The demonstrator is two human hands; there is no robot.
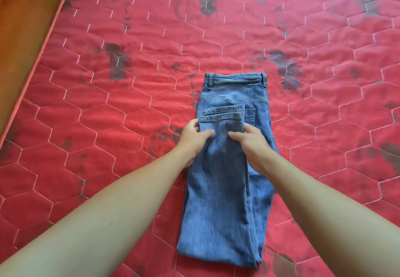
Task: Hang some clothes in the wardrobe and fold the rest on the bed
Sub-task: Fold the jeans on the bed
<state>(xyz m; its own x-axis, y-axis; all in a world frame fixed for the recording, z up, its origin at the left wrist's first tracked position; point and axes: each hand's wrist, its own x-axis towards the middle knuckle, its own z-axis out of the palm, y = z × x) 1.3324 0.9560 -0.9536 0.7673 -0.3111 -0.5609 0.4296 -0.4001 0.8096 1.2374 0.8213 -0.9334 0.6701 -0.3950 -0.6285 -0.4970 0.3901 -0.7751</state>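
A: Log this. The jeans (pixel 229 168) lie lengthwise on the red quilted mattress (pixel 129 60), waistband (pixel 234 79) at the far end, fold at the near end. The leg hems (pixel 221 115) are doubled up over the seat, stopping short of the waistband.

B: And your hands?

A: My left hand (pixel 193 140) sits on the left edge of the upper layer, thumb over the top and fingers wrapped at the hem corner, a light pinch on the denim as best I can judge. My right hand (pixel 252 146) lies flat with fingers spread, pressing the right side of that same layer. It is not closed on anything.

B: So the cloth is under both palms?

A: Yes, the hems lie just beyond my fingertips, the bulk of the legs near me and beneath my wrists.

B: How do I get this step right?

A: My read: square the two hems on each other, line the left edges up, then smooth outward from the middle so no ridge is trapped. The right edge looks slightly stepped; I would correct that before folding again.

B: The wardrobe?

A: Not in view. A wooden frame (pixel 23 34) runs along the left.
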